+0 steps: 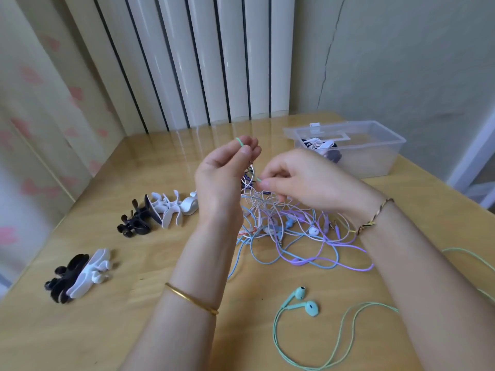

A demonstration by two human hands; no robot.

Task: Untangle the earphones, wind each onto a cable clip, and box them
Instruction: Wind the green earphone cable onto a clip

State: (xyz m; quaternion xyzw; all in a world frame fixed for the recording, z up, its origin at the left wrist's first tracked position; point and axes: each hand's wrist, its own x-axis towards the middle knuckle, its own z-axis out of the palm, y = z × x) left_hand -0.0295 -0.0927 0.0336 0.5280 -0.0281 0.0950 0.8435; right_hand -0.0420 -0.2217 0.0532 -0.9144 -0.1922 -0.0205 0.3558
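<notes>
While the left hand (222, 178) is raised with its thumb and fingertips pinching a short stretch of thin mint-green earphone cable (239, 141), the right hand (302, 180) pinches the same cable a little lower, just beside the left palm. A short run of it is thus held between the two grips, above the table. Directly below the hands lies a loose tangle of white, blue and purple earphone cables (289, 236), with small buds and plugs showing among the loops. A few strands rise from it toward the hands, and I cannot tell whether the green cable is caught in them. Nearer the person, a pair of mint-green plastic earbuds (308, 303) lies apart from the heap, their cable curling in wide loops over the glossy wooden table (134, 330). To the left sit two clusters of black and white plastic cable clips, one near the tangle (160, 212) and one by the front-left edge (77, 277), none visibly carrying cable. At the back right stands a clear plastic box (375, 159) holding what look like a few wound white and dark earphones (318, 145). The task seems to be in its early half: a few sets are boxed, the green set looks nearly free but unwound, and most of the heap is yet to be separated, wound and boxed.
</notes>
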